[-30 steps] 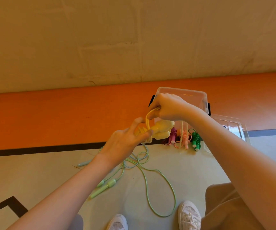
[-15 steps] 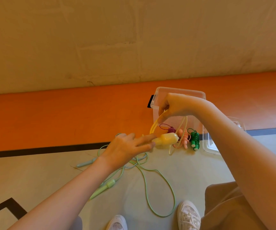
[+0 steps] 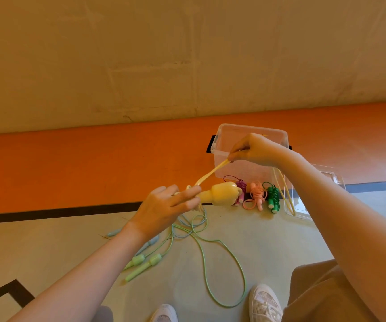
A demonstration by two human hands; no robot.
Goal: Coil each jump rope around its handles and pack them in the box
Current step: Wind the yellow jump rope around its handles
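Since half a second ago the right hand [image 3: 256, 148] has drawn the yellow cord [image 3: 211, 174] farther up and to the right, so the strand now runs taut and slanted from the handles to its pinching fingertips in front of the box; the slack hangs from that hand in a long loop down past the wrist. The left hand [image 3: 167, 206] holds the narrow ends of the yellow handles [image 3: 220, 194], its grip clenched round them with the fingers laid along the shafts.

Behind the right hand stands the clear plastic box [image 3: 222, 145] on the floor, black latches on its ends; nothing can be made out inside it. Its clear lid [image 3: 326, 180] lies flat just to the right.

Both handles lie side by side, long axis roughly level, bulbous ends pointing right toward the box.

Three coiled ropes sit in a row before the box: purple [image 3: 240, 188], pink [image 3: 257, 196], green [image 3: 272, 197]. A loose pale green rope [image 3: 204, 268] sprawls on the pale floor [image 3: 48, 252] beside a pale blue one [image 3: 150, 242]. An orange band [image 3: 83, 163] and a black line border the floor below a beige wall [image 3: 164, 54]. White shoes [image 3: 265, 303] show at the bottom.
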